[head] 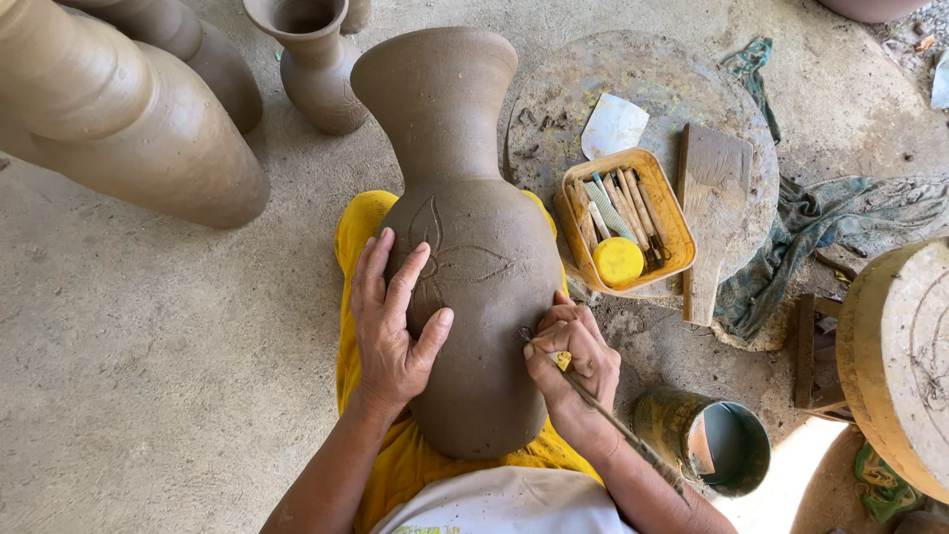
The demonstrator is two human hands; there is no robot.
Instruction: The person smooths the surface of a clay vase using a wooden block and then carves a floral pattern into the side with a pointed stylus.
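A: Vase [474, 297] lies on my lap, neck pointing away. Left hand [393, 321] is spread flat on its belly beside the incised leaf motif [450, 259].

B: Right hand [573, 361]?

A: Pinched tight around the carving tool [613, 423], tip against the clay. I'd judge light, shallow strokes best.

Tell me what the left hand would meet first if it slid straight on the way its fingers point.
The left hand lies flat on the clay vase, fingers pointing toward its neck; it would probably meet the carved leaf pattern first.
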